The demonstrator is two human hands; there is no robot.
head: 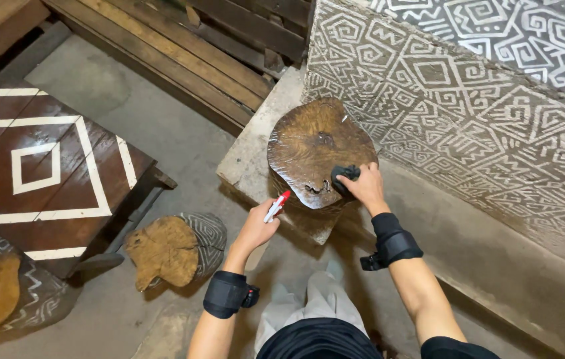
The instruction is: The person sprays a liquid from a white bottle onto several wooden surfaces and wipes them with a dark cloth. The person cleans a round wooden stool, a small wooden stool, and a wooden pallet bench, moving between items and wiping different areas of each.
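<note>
Pressing a dark cloth (345, 174) against the near right edge of a wooden stump top (319, 149), the right hand (364, 188) is curled around the cloth. The left hand (257, 226) grips a small white bottle with a red tip (276, 207), held just near the stump's front edge. Most of the top looks glossy and wet, so the rubbing seems well along, though glare makes dry patches hard to judge. A second stump (166, 249) lies on the floor to the left, dull-faced and apparently untreated.
</note>
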